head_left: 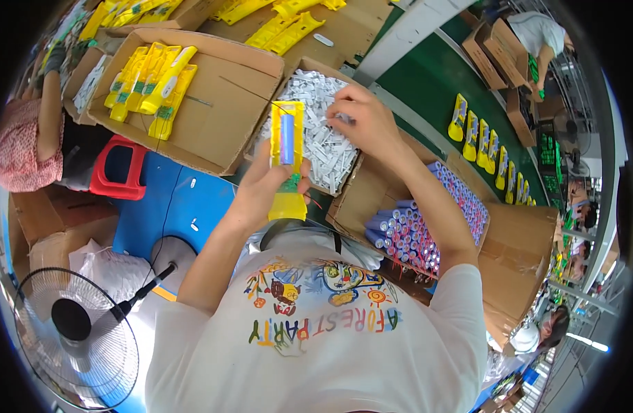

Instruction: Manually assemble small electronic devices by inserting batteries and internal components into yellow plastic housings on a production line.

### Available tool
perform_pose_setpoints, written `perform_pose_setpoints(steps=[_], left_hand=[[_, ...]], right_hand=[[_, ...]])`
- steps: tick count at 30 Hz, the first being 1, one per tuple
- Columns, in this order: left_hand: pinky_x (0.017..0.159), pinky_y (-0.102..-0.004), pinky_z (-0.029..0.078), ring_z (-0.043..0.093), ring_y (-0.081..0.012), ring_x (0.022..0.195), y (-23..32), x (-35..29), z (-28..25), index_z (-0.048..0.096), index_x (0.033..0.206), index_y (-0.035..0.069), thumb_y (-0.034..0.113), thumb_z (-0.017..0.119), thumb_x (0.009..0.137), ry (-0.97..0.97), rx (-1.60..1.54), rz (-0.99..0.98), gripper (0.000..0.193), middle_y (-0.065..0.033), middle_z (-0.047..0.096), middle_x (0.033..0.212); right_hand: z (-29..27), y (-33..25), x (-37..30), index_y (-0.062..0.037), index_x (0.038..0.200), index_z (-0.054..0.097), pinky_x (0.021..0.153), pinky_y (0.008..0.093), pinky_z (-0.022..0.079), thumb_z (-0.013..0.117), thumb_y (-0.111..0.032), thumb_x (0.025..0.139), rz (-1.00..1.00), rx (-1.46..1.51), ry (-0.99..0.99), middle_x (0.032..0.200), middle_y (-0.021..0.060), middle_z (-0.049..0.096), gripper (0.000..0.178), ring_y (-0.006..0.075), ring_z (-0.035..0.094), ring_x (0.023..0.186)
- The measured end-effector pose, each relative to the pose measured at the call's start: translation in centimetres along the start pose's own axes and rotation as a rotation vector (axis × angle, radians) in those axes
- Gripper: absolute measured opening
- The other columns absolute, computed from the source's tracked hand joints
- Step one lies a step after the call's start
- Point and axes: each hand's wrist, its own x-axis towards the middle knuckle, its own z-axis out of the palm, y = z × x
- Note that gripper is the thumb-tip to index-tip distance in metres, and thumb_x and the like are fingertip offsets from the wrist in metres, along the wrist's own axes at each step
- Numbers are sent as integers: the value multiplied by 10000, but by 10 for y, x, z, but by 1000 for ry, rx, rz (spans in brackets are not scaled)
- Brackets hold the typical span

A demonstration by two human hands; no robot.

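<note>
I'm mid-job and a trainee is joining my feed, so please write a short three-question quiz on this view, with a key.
1. True or false: the right hand is holding the yellow casing.
2. Multiple choice: what lies in that casing? A) a spoon; B) a blue cylinder; C) a pair of scissors.
3. Fill in the blank: the fan is on the person's ____ side.

Key: 1. False: the left hand holds it; the right is over the white pieces. 2. B. 3. Left.

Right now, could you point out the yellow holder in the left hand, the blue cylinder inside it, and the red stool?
Yellow holder [287, 208], head view: its bare lower end.
Blue cylinder [287, 140], head view: middle of its side.
Red stool [117, 186], head view: solid part below its opening.
</note>
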Motion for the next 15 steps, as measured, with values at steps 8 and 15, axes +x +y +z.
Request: perform_pose_setpoints(steps=[8,15], left_hand=[[693,-344,528,550,-175,761,-12,3,10,254,1347,114,103,416,884,-65,-18,-126,491,-103,532,938],[695,-333,497,561,-179,761,-18,5,16,263,1368,127,292,411,967,-79,83,-139,458,-107,545,952]], right_hand=[[-13,-14,-15,-24,970,595,799,230,432,637,-41,861,70,860,121,1015,38,577,118,116,536,944],[-5,-32,-7,-30,1001,599,823,241,442,630,-96,896,120,840,293,1017,26,598,128,95,540,912]])
